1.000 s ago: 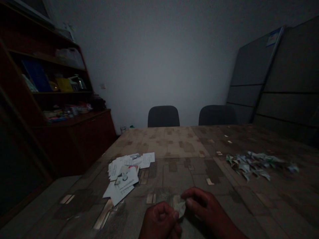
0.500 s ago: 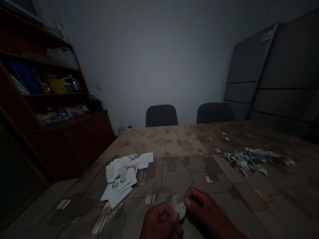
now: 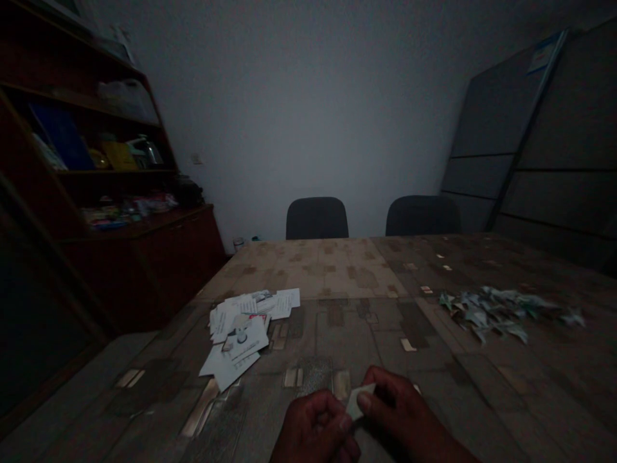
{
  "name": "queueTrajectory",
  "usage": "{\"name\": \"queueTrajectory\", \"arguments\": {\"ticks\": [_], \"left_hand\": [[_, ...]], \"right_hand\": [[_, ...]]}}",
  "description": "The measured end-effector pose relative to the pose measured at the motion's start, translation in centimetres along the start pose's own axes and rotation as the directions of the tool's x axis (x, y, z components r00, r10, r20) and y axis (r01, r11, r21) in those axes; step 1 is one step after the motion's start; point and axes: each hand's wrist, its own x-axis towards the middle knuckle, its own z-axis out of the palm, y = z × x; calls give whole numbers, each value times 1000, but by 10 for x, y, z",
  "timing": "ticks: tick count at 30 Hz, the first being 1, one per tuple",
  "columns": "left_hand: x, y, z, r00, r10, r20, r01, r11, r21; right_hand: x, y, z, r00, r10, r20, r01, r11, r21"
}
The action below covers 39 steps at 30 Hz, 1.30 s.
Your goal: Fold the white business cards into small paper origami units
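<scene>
Near the front edge of the table, a small piece of pale folded paper (image 3: pixel 355 406) is pinched between my two hands. My left hand (image 3: pixel 318 427) grips its lower left corner with thumb and curled fingers. My right hand (image 3: pixel 402 411) has its thumb on the paper's face and a bent index finger behind the upper edge. Part of the paper is hidden by the fingers. Over to the left lies a loose pile of printed white paper pieces (image 3: pixel 236 350). A heap of folded, star-like paper pieces (image 3: pixel 496 312) lies to the right.
A patterned cloth covers the table (image 3: pixel 332 341). Beyond its far edge stand two dark chairs, one left (image 3: pixel 317 218) and one right (image 3: pixel 423 215). A wooden shelf unit (image 3: pixel 144 225) with household items is on the left, and a grey panelled cabinet (image 3: pixel 486 128) on the right.
My right thumb has come onto the paper, which was held mostly by my left hand. The paper has tilted, one corner now pointing up and right. The view has shifted slightly.
</scene>
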Motion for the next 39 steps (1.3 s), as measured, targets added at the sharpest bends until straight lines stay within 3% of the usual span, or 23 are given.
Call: {"name": "queueTrajectory", "arguments": {"ticks": [4, 16, 24, 30, 35, 39], "left_hand": [[0, 2, -1, 999, 32, 31, -33, 999, 14], [0, 0, -4, 997, 34, 67, -34, 999, 1], [2, 1, 1, 1000, 20, 6, -21, 999, 49], [1, 1, 2, 1000, 3, -14, -2, 999, 53], [0, 3, 0, 999, 30, -17, -29, 997, 70], [-1, 6, 0, 998, 53, -36, -49, 994, 99]], "right_hand": [[2, -2, 1, 999, 40, 27, -43, 995, 86], [2, -7, -1, 999, 52, -1, -52, 998, 18], [4, -10, -3, 999, 17, -39, -19, 998, -58], [0, -11, -1, 997, -53, -57, 38, 968, -246], [3, -8, -6, 991, -23, -135, 2, 988, -153], [5, -15, -11, 982, -74, -176, 44, 984, -173]]}}
